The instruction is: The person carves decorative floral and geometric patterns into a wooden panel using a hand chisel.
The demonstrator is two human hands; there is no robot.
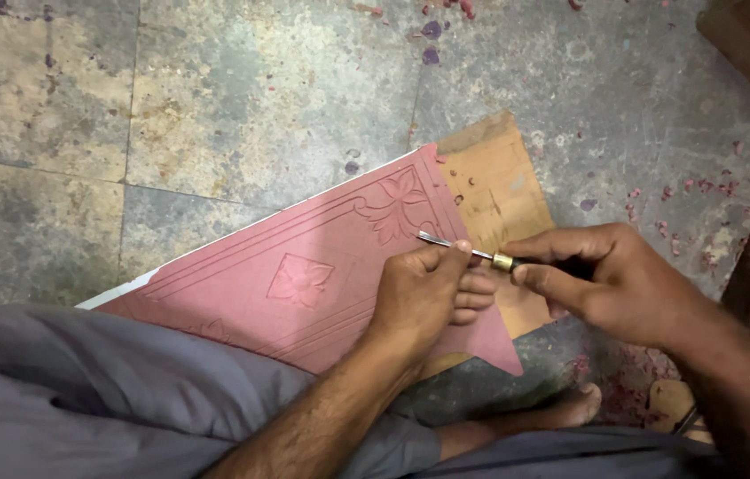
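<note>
So there's a pink carved sheet [304, 266] lying across the person's lap and over a brown board [494, 191] on the floor [215, 98]. It's cut with border lines, a leafy flower in the far corner and a small square flower motif near the middle. The right hand [605, 279] is wrapped around the dark handle of a carving tool [472, 252], thumb and fingers closed tight just behind the brass collar. The thin metal blade points toward the leafy corner, its tip just beside that carving, on the sheet near its right edge. The left hand [424, 297] rests on the sheet with fingers curled, thumb pressed against the blade's shaft, so it's steadying the tool rather than really gripping anything. Pink chips [703, 186] are scattered on the floor past the board's right edge. A bare foot [570, 410] shows beneath the sheet's near corner, next to grey trousers [82, 390].
</note>
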